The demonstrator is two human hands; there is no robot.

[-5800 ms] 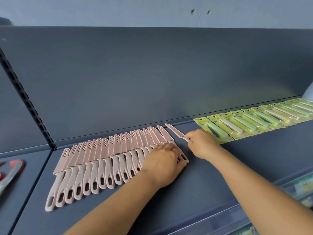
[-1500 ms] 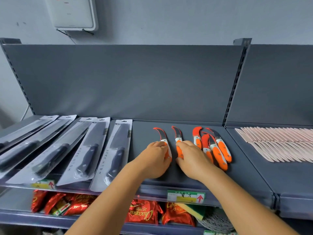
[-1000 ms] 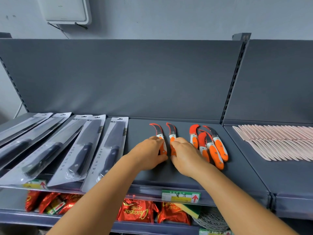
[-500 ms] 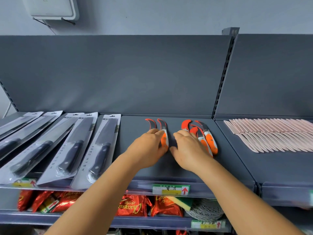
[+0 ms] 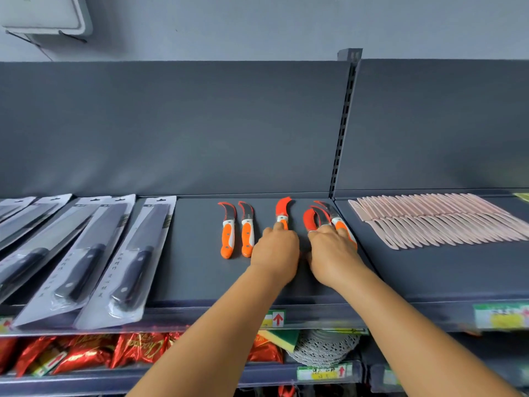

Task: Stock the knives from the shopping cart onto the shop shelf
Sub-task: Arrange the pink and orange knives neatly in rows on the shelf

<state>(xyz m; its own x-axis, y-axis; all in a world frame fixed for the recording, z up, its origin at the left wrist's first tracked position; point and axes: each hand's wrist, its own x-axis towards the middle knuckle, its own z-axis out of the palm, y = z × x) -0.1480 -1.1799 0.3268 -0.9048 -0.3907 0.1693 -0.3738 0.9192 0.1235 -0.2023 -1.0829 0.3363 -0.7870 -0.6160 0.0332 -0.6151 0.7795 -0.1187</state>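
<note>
Head view: left hand (image 5: 276, 249) presses the third curved orange knife (image 5: 282, 212) near the shelf (image 5: 194, 267) back edge; right hand (image 5: 332, 250) covers the piled ones (image 5: 320, 214), grip hidden. Light, stiff, slick-bladed; best taken by the handles.

Two bare forearms enter from the lower edge of the frame and run up toward its centre, ending in a left hand (image 5: 275, 250) and a right hand (image 5: 333, 253) seen from behind. No sleeve, cuff or glove covers either arm as far down as the bottom border. The wrists carry no watch, band or bracelet, and no ring shows on the fingers that can be made out. The knuckles and backs of both hands are plainly visible; the fingernails are too small to make out.
</note>
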